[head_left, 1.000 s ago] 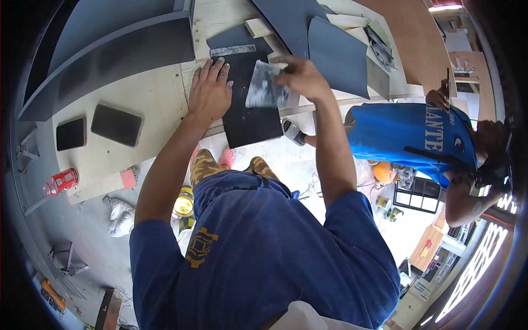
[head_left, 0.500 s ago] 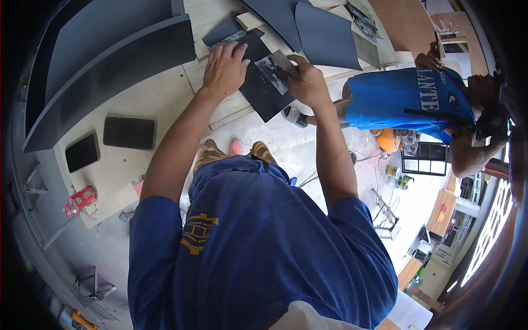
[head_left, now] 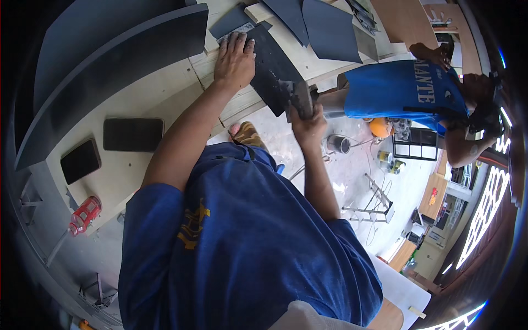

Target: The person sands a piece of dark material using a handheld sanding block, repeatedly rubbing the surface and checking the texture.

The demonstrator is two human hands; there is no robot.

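A black rectangular sheet [head_left: 275,60] slants over the edge of the wooden workbench [head_left: 165,93], with a few pale specks and smears on it. My left hand [head_left: 235,63] lies on its left part with the fingers stretched out, beside a whitish, powdery strip [head_left: 237,31]. At the sheet's near right end my right hand [head_left: 309,125] is closed around a flat, greyish scraper [head_left: 301,100]. The scraper is tilted so that its broad face shows only in part. A grey smear lies on the sheet beside its edge.
Dark sheets [head_left: 330,30] lie at the bench's far side. A curved dark panel [head_left: 115,71] stands at left, near two phones [head_left: 133,135] [head_left: 81,161] and a red-labelled bottle [head_left: 86,212]. At right is a co-worker in a blue shirt [head_left: 390,91]; a dark can [head_left: 338,144] stands on the floor.
My right hand has come nearer to me with the scraper, now at the sheet's near end and turned more on edge. The view has shifted slightly; my left hand stays on the sheet.
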